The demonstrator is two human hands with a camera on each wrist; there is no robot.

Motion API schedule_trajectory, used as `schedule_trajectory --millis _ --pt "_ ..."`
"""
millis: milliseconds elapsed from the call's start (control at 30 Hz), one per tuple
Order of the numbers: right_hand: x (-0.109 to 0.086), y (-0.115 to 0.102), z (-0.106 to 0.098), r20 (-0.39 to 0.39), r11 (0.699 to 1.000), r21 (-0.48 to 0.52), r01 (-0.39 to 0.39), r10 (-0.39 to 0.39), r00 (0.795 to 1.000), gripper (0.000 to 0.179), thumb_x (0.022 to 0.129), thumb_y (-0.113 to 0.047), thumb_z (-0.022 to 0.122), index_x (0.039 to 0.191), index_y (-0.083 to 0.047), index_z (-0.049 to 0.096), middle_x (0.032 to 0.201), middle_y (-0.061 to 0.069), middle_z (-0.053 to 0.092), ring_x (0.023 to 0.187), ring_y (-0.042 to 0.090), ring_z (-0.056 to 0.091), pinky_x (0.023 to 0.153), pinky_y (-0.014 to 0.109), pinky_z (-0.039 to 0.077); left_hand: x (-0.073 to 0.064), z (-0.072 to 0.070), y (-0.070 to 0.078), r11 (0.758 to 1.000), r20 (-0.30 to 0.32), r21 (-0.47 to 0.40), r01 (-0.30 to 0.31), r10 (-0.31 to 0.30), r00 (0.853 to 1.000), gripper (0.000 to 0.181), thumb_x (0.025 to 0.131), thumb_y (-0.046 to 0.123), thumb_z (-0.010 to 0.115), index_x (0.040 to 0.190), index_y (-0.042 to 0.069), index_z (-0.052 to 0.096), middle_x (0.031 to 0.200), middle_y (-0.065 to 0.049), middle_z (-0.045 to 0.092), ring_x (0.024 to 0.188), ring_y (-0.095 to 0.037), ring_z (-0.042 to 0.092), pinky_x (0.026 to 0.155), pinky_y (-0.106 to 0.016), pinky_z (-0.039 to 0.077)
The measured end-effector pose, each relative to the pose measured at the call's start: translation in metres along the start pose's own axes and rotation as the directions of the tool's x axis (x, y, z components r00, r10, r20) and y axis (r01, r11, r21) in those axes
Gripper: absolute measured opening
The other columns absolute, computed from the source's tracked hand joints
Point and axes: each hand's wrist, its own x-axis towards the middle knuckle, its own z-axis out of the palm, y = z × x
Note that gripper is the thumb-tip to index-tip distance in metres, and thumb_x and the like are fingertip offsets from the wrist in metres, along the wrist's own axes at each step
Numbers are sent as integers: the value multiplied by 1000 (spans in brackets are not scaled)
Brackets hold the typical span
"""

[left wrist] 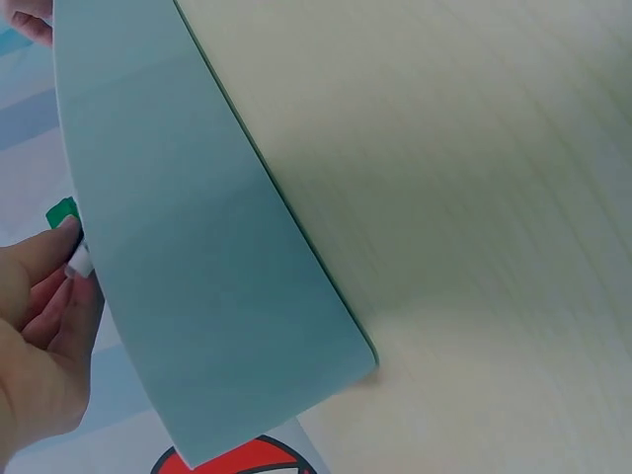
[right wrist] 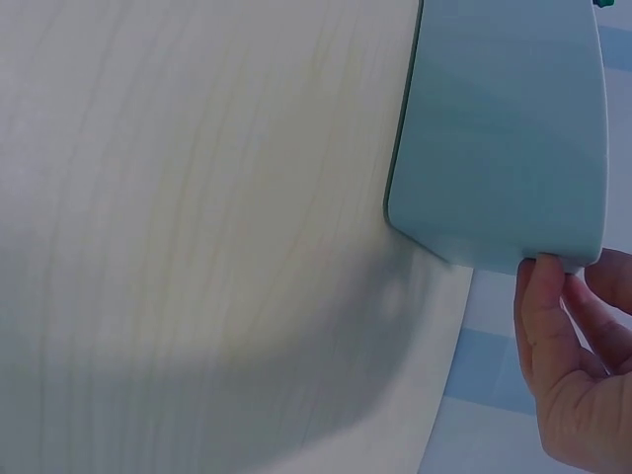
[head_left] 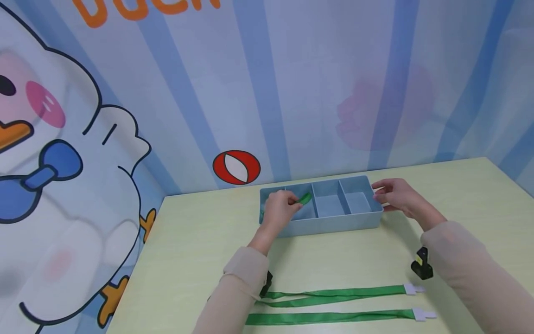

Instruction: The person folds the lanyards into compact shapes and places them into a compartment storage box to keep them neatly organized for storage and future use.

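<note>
My left hand [head_left: 280, 209] pinches a folded green lanyard [head_left: 306, 198] over the second compartment from the left of a blue-grey divided box [head_left: 329, 225]. In the left wrist view, a white clip [left wrist: 79, 262] shows between the fingertips, with a bit of green strap beyond them. My right hand [head_left: 400, 198] touches the box's right end with its fingertips, outside the wall. The two compartments on the right show bare bottoms. A sliver of green shows in the leftmost compartment, mostly hidden behind my left hand.
Two green lanyards [head_left: 333, 317] with white clips [head_left: 419, 314] lie stretched out along the front of the pale wooden table [head_left: 187, 241]. Behind the box stands a blue striped backdrop [head_left: 308, 116] with a cartoon duck at left.
</note>
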Motion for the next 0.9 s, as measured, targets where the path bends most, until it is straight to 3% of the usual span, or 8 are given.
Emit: schedule_trajectory --millis 300,400,500,733,800,900 --pt "-1 1 0 -6 1000 -3 -2 2 1000 50 94 -5 50 137 12 31 121 29 44 104 33 53 87 45 50 16 7 0 994 -26 108 1 2 1000 10 81 9 72 89 3 74 84 -7 71 76 -19 65 67 -26 53" --pt "-1 -1 1 -12 1000 -1 -9 9 1000 50 94 -5 50 137 12 31 121 28 45 105 34 52 87 45 50 23 9 -1 986 -32 168 -18 24 999 11 81 8 72 90 3 74 86 -8 71 80 -19 66 71 -28 53" --pt "0 -1 1 -16 1000 6 -23 23 1000 50 94 -5 50 137 11 31 122 29 44 108 36 51 87 44 50 28 11 -1 967 -1 250 -36 38 999 5 82 9 72 83 5 74 79 -6 70 73 -18 64 66 -28 52" --pt "0 -1 0 -18 999 14 -33 33 999 50 95 -5 49 138 11 30 126 31 41 112 40 48 87 44 50 40 21 -5 893 59 445 -65 43 997 20 81 15 73 64 11 66 63 0 61 57 -15 52 48 -28 42" --pt "-1 -2 0 -19 999 18 -35 35 999 50 94 -5 49 138 11 31 126 30 41 112 40 49 87 43 50 42 25 -6 862 65 502 -65 37 997 30 82 17 72 57 12 57 58 0 55 54 -15 49 46 -29 39" --pt "-2 -2 1 -19 999 26 -39 39 999 50 94 -4 49 138 10 31 125 30 42 112 39 49 87 43 50 43 33 -6 797 57 600 -62 35 998 34 85 16 68 55 13 51 58 0 56 54 -16 53 45 -31 42"
